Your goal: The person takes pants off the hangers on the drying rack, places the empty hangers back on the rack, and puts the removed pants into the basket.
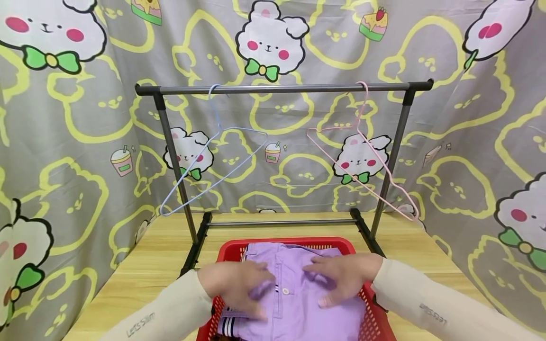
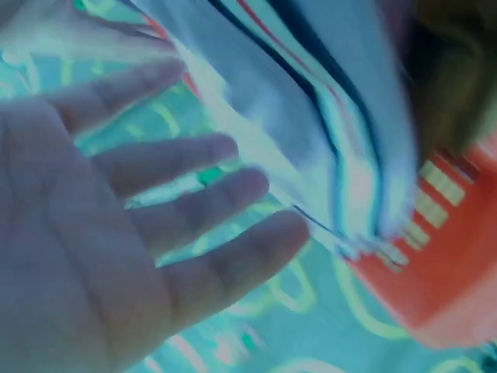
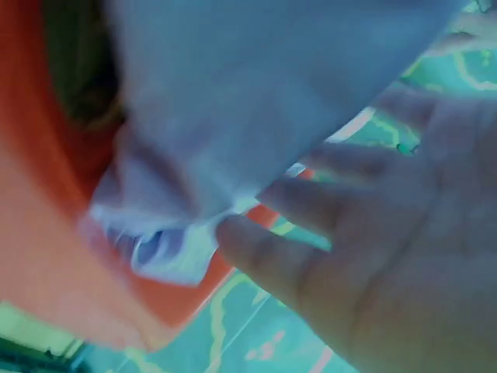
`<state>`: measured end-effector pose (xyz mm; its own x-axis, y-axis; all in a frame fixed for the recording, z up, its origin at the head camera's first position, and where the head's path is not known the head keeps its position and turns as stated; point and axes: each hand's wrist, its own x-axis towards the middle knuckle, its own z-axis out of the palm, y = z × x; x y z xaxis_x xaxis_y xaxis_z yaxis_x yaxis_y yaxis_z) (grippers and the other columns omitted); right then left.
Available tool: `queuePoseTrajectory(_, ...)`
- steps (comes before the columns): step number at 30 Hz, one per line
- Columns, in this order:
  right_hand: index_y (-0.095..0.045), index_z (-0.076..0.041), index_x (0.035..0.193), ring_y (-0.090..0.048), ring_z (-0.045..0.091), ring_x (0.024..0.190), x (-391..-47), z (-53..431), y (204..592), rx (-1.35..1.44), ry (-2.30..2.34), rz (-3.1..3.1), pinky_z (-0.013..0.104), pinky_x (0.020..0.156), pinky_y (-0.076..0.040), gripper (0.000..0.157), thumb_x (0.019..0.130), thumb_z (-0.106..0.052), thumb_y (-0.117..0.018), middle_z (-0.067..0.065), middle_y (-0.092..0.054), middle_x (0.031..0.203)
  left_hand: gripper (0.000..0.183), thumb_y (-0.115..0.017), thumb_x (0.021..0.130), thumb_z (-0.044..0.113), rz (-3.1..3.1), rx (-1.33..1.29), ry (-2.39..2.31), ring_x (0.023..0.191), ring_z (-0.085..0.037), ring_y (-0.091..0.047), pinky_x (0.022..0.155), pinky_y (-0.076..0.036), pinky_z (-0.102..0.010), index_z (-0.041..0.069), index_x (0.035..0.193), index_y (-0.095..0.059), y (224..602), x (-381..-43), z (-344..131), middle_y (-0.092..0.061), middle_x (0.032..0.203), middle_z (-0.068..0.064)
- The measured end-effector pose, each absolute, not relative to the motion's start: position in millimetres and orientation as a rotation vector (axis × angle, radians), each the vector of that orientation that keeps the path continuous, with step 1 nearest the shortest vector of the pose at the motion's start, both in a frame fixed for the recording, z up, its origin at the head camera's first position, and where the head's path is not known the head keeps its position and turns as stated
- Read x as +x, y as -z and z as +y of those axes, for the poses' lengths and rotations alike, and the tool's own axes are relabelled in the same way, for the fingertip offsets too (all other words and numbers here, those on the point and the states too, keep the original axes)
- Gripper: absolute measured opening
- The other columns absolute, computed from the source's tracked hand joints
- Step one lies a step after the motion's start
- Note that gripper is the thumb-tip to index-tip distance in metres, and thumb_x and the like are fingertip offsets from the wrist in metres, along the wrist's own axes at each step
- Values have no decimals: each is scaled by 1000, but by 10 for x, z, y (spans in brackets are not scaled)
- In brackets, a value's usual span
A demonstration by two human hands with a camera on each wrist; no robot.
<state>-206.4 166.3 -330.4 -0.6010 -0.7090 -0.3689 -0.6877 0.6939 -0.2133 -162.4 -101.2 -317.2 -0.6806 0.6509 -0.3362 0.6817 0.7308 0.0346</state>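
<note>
A folded lavender garment [image 1: 298,279] lies in a red plastic basket [image 1: 377,322], with a pale button and dark-and-white striped trim showing. Over its left part is my left hand [image 1: 239,286], fingers spread. Opposite it, my right hand [image 1: 343,277] is spread over the garment's right part, palm facing down. In the left wrist view, the straight fingers of the left hand [image 2: 155,210] reach toward the striped edge of the garment [image 2: 295,116]. The right wrist view has the right hand [image 3: 373,210] with its fingertips right at the cloth [image 3: 233,101].
Behind the basket, a dark metal clothes rack [image 1: 277,89] stands on the wooden table [image 1: 123,279]. From its bar hang a blue hanger [image 1: 239,166] on the left and a pink hanger [image 1: 371,189] on the right. A patterned grey curtain [image 1: 273,199] surrounds the table.
</note>
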Motion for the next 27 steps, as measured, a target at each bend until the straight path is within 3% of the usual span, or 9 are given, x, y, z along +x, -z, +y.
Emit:
queuePoseTrajectory(3, -25, -30, 144, -24, 26, 132, -1974, 1644, 3257, -1147, -16, 2374, 49, 100, -28, 92, 68, -66, -63, 10, -22, 147, 89, -66, 66, 62, 2520, 1082, 238, 131, -24, -28, 93, -39, -45, 36, 141, -25, 3185, -1411, -918, -29, 145, 2)
queuePoseTrajectory(5, -22, -34, 143, -23, 26, 133, -1941, 1627, 3255, -1170, -66, 2345, 49, 100, -28, 95, 65, -66, -65, 9, -20, 148, 89, -65, 67, 61, 2510, 1086, 292, 131, -25, -27, 86, -43, -49, 40, 142, -21, 3241, -1310, -860, -25, 146, 4)
queuePoseTrajectory(9, -22, -37, 143, -23, 28, 133, -1919, 1598, 3301, -1161, -99, 2371, 52, 100, -27, 99, 61, -68, -67, 9, -18, 148, 85, -67, 68, 54, 2542, 1035, 306, 131, -26, -28, 76, -47, -51, 42, 140, -23, 3332, -1263, -792, -25, 146, 6)
queuePoseTrajectory(16, -20, -38, 143, -24, 32, 132, -1928, 1571, 3427, -1181, -130, 2401, 60, 95, -27, 103, 57, -74, -63, 5, -20, 148, 97, -78, 59, 45, 2482, 1013, 326, 132, -18, -26, 86, -45, -46, 50, 137, -20, 3363, -1399, -798, -23, 144, 15)
queuePoseTrajectory(23, -21, -36, 142, -30, 36, 128, -1871, 1499, 3528, -1183, -276, 2490, 62, 91, -31, 107, 52, -79, -60, 6, -25, 146, 93, -83, 58, 39, 2594, 1037, 378, 124, -21, -37, 77, -49, -39, 49, 132, -27, 3473, -1378, -759, -33, 140, 12)
queuePoseTrajectory(27, -22, -36, 142, -31, 36, 128, -1870, 1496, 3524, -1167, -295, 2511, 61, 92, -31, 108, 51, -79, -62, 6, -25, 146, 96, -84, 55, 38, 2570, 1039, 305, 125, -22, -37, 75, -50, -39, 49, 132, -28, 3461, -1433, -771, -33, 140, 10)
